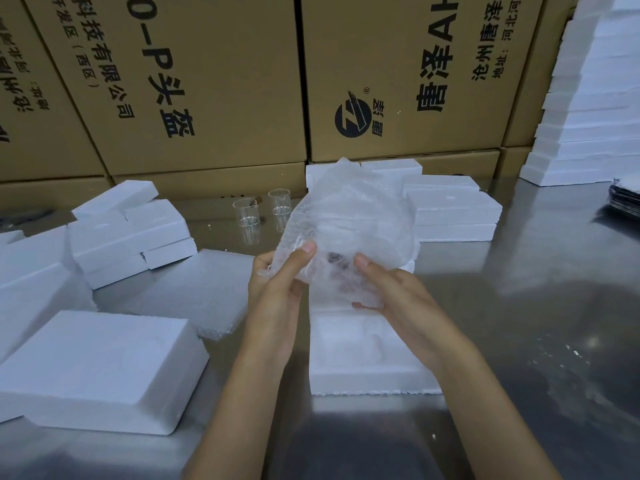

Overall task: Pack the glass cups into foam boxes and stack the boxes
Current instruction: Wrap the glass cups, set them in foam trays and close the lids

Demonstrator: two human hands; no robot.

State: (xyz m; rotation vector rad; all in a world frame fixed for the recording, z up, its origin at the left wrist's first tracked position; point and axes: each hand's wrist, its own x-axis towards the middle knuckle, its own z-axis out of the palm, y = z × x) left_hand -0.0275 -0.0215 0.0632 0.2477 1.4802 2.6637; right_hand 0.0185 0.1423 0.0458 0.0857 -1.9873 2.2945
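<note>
Brown cardboard cartons [214,81] are stacked behind a shiny metal table [536,306]. A sheet of bubble wrap [349,223] is held upright above an open foam box [363,362], whose long axis runs away from the person. The wrap is pinched by the left hand [277,289] at its lower edge and gripped by the right hand [391,292]. Two glass cups [263,211] stand upright behind it, spouts up. Closed foam boxes [104,368] lie around.
</note>
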